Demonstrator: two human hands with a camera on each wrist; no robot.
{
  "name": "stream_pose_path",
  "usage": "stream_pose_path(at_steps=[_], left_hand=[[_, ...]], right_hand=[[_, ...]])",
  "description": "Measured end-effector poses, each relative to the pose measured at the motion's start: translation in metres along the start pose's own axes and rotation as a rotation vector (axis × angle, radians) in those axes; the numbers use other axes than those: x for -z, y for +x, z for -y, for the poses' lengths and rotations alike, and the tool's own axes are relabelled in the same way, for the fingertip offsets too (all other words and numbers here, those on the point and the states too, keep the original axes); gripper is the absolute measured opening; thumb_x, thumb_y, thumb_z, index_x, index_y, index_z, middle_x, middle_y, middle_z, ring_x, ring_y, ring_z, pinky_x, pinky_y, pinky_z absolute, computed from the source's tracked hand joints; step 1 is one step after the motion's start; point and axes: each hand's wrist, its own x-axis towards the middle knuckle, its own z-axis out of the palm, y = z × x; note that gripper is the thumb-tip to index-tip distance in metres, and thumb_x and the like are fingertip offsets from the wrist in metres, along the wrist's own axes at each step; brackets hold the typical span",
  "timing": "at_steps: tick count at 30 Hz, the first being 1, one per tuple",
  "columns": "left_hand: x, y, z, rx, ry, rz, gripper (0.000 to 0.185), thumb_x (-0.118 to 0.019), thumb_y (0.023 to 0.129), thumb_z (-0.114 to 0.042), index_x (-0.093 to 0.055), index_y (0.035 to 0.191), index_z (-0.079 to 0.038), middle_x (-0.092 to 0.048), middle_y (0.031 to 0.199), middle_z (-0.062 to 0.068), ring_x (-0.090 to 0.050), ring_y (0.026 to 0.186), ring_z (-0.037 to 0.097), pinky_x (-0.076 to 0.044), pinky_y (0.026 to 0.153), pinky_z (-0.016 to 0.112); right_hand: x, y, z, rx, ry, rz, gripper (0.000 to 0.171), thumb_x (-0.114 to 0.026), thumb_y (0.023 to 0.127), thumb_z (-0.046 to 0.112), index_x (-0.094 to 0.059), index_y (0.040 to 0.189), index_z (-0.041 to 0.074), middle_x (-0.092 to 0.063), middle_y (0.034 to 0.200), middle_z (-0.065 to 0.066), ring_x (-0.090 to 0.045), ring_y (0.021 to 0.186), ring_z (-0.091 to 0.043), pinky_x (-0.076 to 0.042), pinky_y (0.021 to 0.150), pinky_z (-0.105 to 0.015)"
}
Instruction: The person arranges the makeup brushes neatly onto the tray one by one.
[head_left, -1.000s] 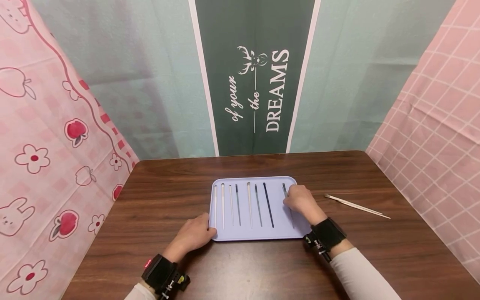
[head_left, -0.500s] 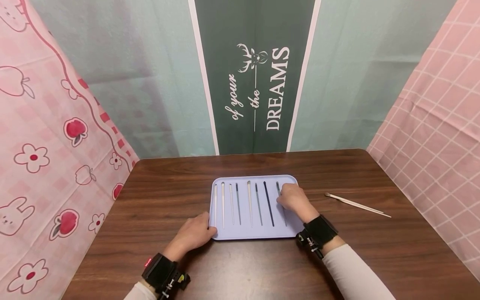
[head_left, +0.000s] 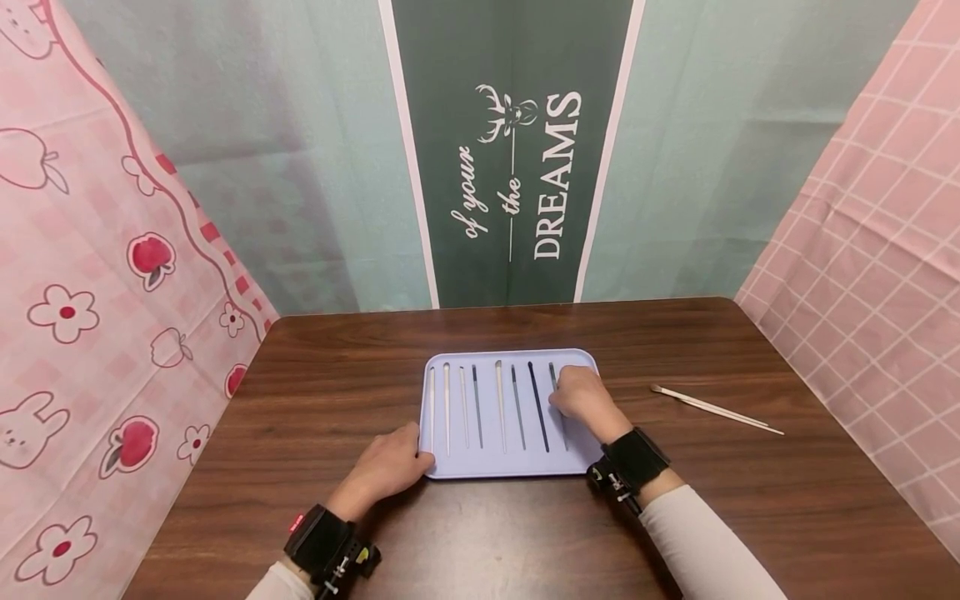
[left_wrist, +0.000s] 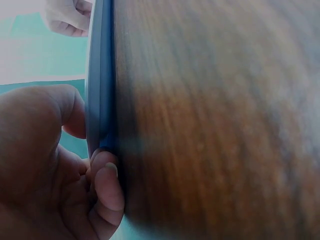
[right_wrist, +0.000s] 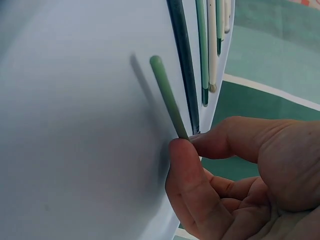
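Now right hand [head_left: 583, 398] pinches the green chopstick [right_wrist: 168, 96], slid toward 9 o'clock beside its neighbours (row nearly complete); left hand [head_left: 390, 467] grips tray [head_left: 585, 468].

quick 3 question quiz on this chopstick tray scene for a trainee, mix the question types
1. True or false: the right hand pinches a green chopstick over the lavender tray.
2. What does the left hand hold?
A) the tray's near-left corner
B) a spoon
C) the pale chopsticks
3. Where do the pale chopsticks outside the tray lie?

Key
1. True.
2. A.
3. On the wooden table, to the right of the tray.
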Motion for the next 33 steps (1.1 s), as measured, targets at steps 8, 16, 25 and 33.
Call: stream_pose_path(at_steps=[8,16,25,33], left_hand=[[-0.0006,-0.0008,-0.0005,-0.001,0.002,-0.007,0.023,-0.065,0.085,-0.027,-0.056,0.094,-0.008,-0.051,0.078,0.002,-0.049,0.068,0.021,-0.043,0.064,0.038],[0.0001,-0.001,-0.0012,0.007,0.004,-0.007,0.024,-0.065,0.086,-0.027,-0.057,0.096,-0.007,-0.051,0.079,0.002,-0.049,0.069,0.021,-0.043,0.064,0.038],[-0.0008,-0.0019,-0.001,0.01,-0.005,0.002,0.026,-0.065,0.086,-0.027,-0.058,0.099,-0.006,-0.051,0.079,0.002,-0.049,0.068,0.02,-0.042,0.063,0.036],[-0.0024,-0.0008,0.001,0.018,-0.014,0.009,0.027,-0.066,0.087,-0.027,-0.058,0.101,-0.005,-0.052,0.08,0.002,-0.049,0.069,0.019,-0.041,0.062,0.035]], right_hand=[[-0.0032,0.0011,0.0006,-0.012,0.012,0.011,0.032,-0.064,0.083,0.008,-0.043,0.059,0.012,-0.044,0.061,-0.003,-0.05,0.058,-0.02,-0.038,0.055,-0.029],[-0.0051,0.0028,-0.0006,0.003,0.002,0.005,0.032,-0.064,0.081,0.008,-0.042,0.058,0.013,-0.044,0.061,-0.003,-0.048,0.059,-0.02,-0.038,0.055,-0.03],[-0.0062,0.0026,-0.0021,0.006,0.011,0.005,0.031,-0.063,0.078,0.008,-0.043,0.054,0.013,-0.047,0.056,-0.002,-0.049,0.052,-0.019,-0.035,0.051,-0.027],[-0.0032,0.0021,-0.0022,0.002,0.004,0.013,0.031,-0.066,0.081,0.011,-0.045,0.057,0.012,-0.05,0.06,-0.005,-0.05,0.056,-0.02,-0.038,0.054,-0.028]])
